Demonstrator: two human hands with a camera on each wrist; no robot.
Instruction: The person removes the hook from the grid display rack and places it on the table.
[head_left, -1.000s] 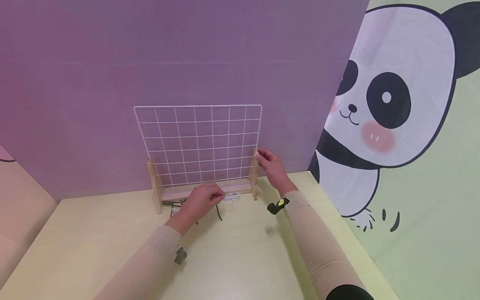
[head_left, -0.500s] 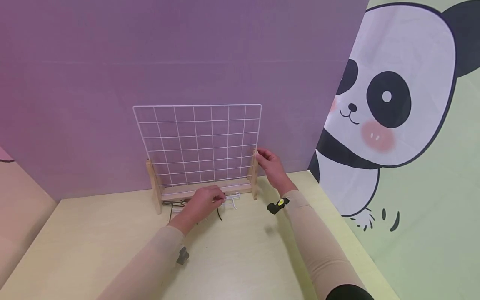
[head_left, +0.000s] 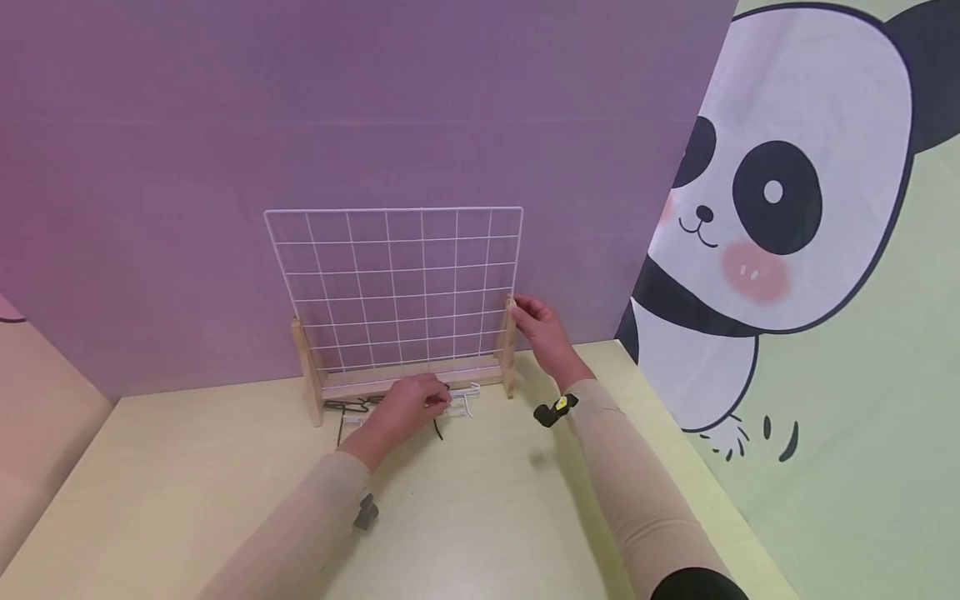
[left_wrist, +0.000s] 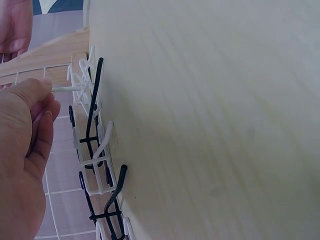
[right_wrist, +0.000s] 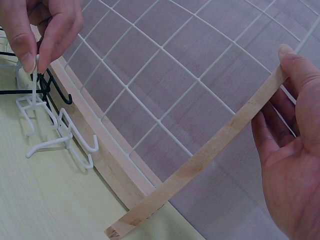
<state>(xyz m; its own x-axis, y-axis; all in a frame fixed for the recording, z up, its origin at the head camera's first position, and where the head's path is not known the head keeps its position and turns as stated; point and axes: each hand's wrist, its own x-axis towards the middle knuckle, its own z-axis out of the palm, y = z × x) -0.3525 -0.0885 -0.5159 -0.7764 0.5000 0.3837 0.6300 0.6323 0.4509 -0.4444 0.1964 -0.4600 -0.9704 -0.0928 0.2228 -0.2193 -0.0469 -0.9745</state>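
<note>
My left hand pinches the prong of a white wire hook between thumb and fingertips, low in front of the grid rack. More white and black hooks lie in a row along the rack's foot, among them a white hook and a black hook. The rack is a white wire grid upright in a wooden stand. With thumb and fingers on either side, my right hand grips the top of the stand's right upright, where it meets the grid. My left hand partly covers the hook row in the head view.
The rack stands near the back of a pale wooden table, in front of a purple wall. A printed panda covers the wall on the right. Dark wrist cameras sit on both sleeves.
My left hand has shifted slightly to the right, still pinching the white hook. The right hand stays at the upright. The head view has tilted a little.
</note>
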